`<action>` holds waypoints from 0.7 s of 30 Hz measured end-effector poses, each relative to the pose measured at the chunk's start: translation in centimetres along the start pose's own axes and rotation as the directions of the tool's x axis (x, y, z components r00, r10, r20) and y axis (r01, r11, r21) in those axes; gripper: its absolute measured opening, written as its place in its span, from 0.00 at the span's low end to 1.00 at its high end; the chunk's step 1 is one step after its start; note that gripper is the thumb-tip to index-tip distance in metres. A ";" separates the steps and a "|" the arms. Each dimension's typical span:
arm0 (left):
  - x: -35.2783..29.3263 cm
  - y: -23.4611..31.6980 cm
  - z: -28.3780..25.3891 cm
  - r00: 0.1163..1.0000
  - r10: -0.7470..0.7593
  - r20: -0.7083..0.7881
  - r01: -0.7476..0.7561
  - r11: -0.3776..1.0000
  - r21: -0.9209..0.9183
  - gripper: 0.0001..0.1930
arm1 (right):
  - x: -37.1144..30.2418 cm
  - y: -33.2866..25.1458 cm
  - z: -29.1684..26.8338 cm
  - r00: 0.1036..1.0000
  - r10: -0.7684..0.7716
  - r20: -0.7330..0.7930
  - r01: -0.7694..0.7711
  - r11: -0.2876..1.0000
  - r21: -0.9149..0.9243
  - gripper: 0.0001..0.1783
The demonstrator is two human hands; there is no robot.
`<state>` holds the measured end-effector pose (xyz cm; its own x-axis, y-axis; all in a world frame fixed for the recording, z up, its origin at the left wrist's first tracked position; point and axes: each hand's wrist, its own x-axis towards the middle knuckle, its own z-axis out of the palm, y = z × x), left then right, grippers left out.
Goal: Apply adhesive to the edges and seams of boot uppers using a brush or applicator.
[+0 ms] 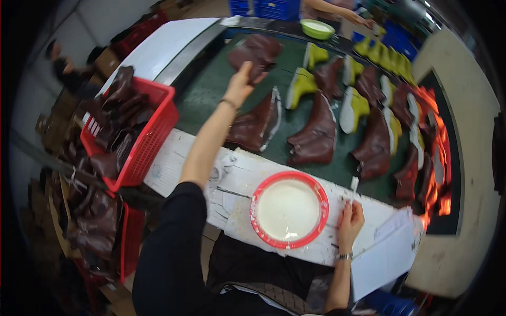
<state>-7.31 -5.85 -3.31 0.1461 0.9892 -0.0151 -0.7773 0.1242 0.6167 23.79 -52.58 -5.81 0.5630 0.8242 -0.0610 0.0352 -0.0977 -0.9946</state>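
Pretty crowded workshop, with a dark green belt stretched beyond a scuffed white table; the brown leather upper is over the belt's far left part, and the left hand has its fingers closed on the near end of it, as far as the blur lets me tell; the bulk of the leather sits just past those fingertips, away from the body and a touch to the right, and its long axis is honestly too smeared for me to call; the left hand is clearly the nearer one, because the right hand is well apart from it, down at the table edge, pinching a slim white brush that points up towards the belt; just left of that hand there's a red-rimmed basin of white liquid; farther out, more brown uppers lie across the belt, with yellow boots among them; a red basket piled with brown leather sits left of the arm, something glows orange at the belt's right end, and a co-worker's hand shows up top.
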 end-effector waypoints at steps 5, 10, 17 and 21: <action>6.3 -3.4 0.8 0.972 -0.216 -0.088 0.228 0.961 0.156 0.26 | -0.1 0.7 -0.1 0.999 -0.018 -0.047 0.021 0.999 0.048 0.08; 2.3 4.5 2.4 0.929 0.329 0.170 -0.194 0.041 0.980 0.34 | -0.1 0.3 -0.5 0.999 -0.020 -0.048 0.021 0.999 0.025 0.07; -9.5 31.6 -8.1 0.640 0.716 0.278 0.632 -0.696 0.340 0.26 | 0.0 0.3 -0.7 0.998 -0.054 -0.035 0.056 0.997 0.053 0.07; -17.7 39.1 -13.9 0.607 0.794 0.031 0.751 -0.585 0.306 0.15 | 0.9 1.1 0.0 0.994 -0.107 0.034 0.105 0.992 0.063 0.08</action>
<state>-48.84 -17.40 10.11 -0.5100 0.6963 0.5050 0.7518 0.6462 -0.1316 24.38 -51.97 -6.99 0.5279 0.8482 0.0434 0.0425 0.0246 -0.9988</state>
